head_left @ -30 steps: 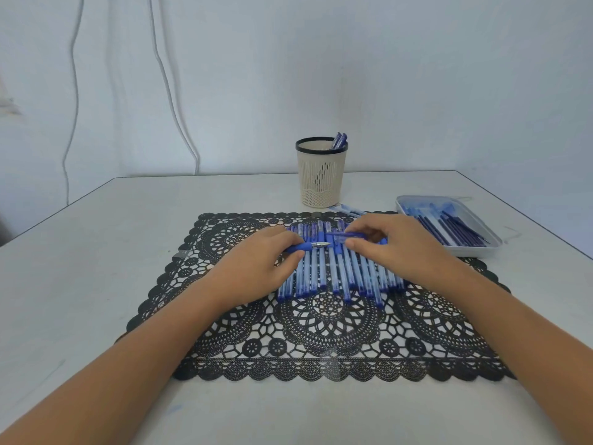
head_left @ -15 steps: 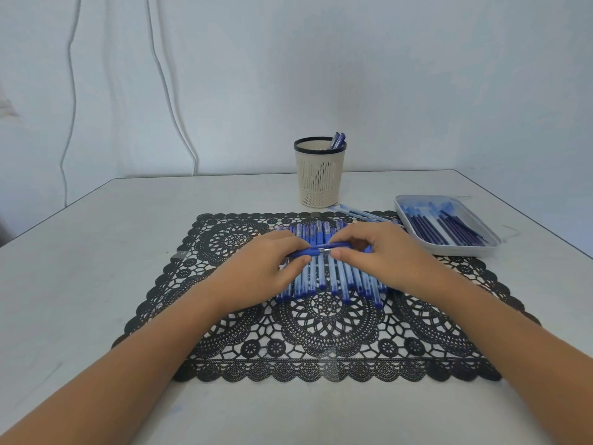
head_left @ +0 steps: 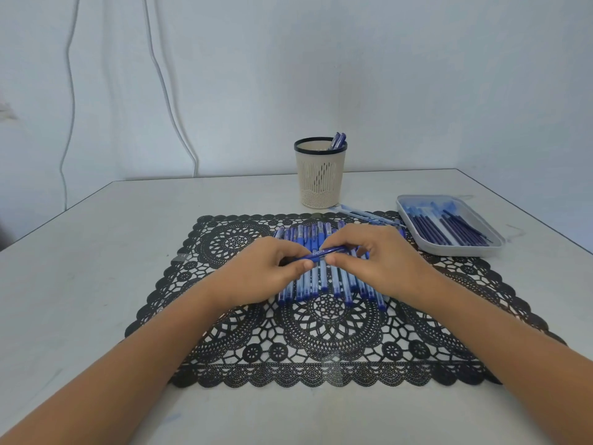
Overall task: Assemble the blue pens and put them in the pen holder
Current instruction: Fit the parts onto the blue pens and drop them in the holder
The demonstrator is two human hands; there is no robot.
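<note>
Holding pen [head_left: 324,252] above pen row [head_left: 324,279] (tray [head_left: 455,251] right).

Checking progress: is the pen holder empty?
Not empty: the pen holder has blue pen ends sticking up above its rim.

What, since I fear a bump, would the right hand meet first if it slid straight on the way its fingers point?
Probably the left hand, which grips the same blue pen as the right hand; depth is unclear.
</note>
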